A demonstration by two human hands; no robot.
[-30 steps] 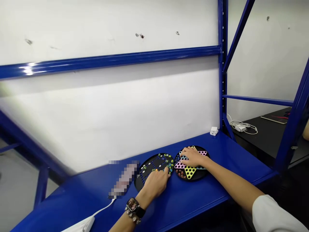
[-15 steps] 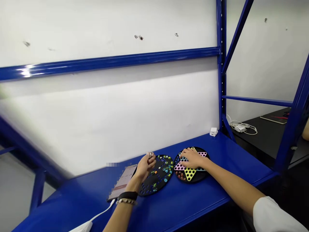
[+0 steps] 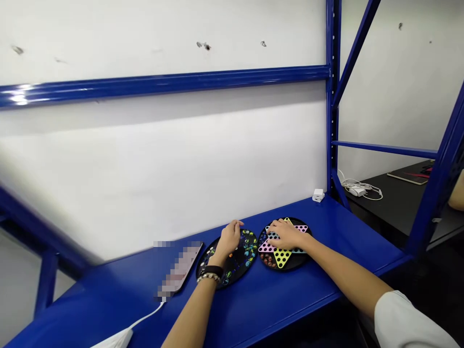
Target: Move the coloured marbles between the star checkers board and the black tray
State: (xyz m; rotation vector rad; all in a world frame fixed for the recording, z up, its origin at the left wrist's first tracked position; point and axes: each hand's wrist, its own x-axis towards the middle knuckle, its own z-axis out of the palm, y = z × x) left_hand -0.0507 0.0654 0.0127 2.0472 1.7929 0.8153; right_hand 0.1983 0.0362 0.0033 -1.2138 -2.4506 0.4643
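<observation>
My left hand (image 3: 231,239) is over the left black round board (image 3: 241,276), its fingers bent and close together. Whatever they may pinch is hidden from this side. Green, yellow and blue marbles (image 3: 250,247) lie across that board, mostly on its right side, and my wrist covers part of it. On the second round board (image 3: 297,262), my right hand (image 3: 286,234) lies palm down with its fingers a little apart. They rest across the pastel star (image 3: 282,257), which has rows of black holes. Reddish-brown marbles (image 3: 268,261) sit beside the star's lower left edge.
A phone (image 3: 183,266) on a white cable (image 3: 147,316) lies left of the boards on the blue shelf (image 3: 253,309). Toward the back right stands a white charger (image 3: 318,195). Blue posts and a crossbar (image 3: 163,83) frame the white wall.
My left hand has moved right and slightly up, farther over the left board. Its fingers have turned from upright to pointing right. My right hand keeps its place on the star; the view has shifted slightly.
</observation>
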